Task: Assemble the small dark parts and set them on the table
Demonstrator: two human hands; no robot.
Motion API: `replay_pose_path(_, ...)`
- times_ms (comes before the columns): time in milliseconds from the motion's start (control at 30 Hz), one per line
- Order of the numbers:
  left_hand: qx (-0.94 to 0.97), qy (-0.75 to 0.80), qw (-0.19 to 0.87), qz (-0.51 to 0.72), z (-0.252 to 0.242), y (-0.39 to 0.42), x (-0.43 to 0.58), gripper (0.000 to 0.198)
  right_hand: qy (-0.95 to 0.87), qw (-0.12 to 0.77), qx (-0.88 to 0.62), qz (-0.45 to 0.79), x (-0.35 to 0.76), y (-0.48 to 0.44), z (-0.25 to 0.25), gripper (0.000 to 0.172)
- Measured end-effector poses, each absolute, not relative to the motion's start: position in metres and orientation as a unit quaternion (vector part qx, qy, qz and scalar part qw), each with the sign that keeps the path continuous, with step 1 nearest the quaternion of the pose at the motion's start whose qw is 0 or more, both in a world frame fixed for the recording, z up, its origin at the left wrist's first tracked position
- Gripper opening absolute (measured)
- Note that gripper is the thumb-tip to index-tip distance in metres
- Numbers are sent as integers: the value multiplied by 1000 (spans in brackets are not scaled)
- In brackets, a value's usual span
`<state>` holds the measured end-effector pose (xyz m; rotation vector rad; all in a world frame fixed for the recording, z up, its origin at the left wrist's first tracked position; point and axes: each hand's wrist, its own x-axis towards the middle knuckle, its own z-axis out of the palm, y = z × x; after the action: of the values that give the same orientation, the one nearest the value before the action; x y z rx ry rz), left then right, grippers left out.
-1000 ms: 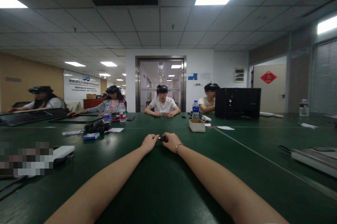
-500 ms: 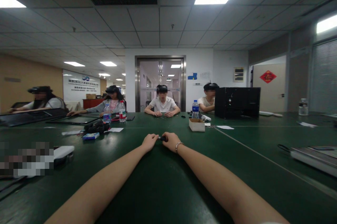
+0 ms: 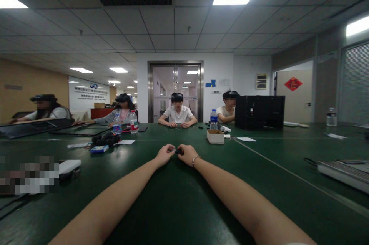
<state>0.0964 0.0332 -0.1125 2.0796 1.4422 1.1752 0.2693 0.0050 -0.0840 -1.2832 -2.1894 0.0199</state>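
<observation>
Over the green table point(image 3: 184, 202), both my arms reach forward and the hands almost meet. My right hand point(image 3: 188, 155), with a bracelet at the wrist, is closed around a small dark object point(image 3: 179, 151). It looks short and thick; its kind is too small to make out. At its left end my left hand point(image 3: 165, 154) is closed in a pinch, fingertips at a thin greyish part. Whether that part belongs to the dark object I cannot tell.
Beyond my hands stand a small open cardboard box point(image 3: 215, 136), a blue-capped bottle point(image 3: 213, 119) and a large black case point(image 3: 260, 112). A blue-and-white packet point(image 3: 99, 149) lies left; a metal-cased device point(image 3: 346, 172) lies right. Several people wearing headsets sit opposite.
My left hand's fingers have shifted slightly up and right at the dark object's left end, and less of its tip shows. My right hand stays in place.
</observation>
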Motion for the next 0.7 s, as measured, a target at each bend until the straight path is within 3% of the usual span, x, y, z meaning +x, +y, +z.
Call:
replay_pose_path(233, 714, 553, 205, 378, -109, 30, 97, 43, -828, 299, -473, 5, 269, 6, -86, 27)
replay_pose_path(333, 719, 517, 210, 414, -110, 29, 98, 33, -827, 301, -475, 0, 269, 6, -85, 27)
replay_pose_path(467, 703, 504, 233, 445, -111, 31, 98, 39, -827, 297, -478, 1, 269, 4, -84, 27)
replay_pose_path(700, 738, 541, 206, 345, -108, 32, 95, 55, -833, 293, -469, 10, 267, 1, -82, 27)
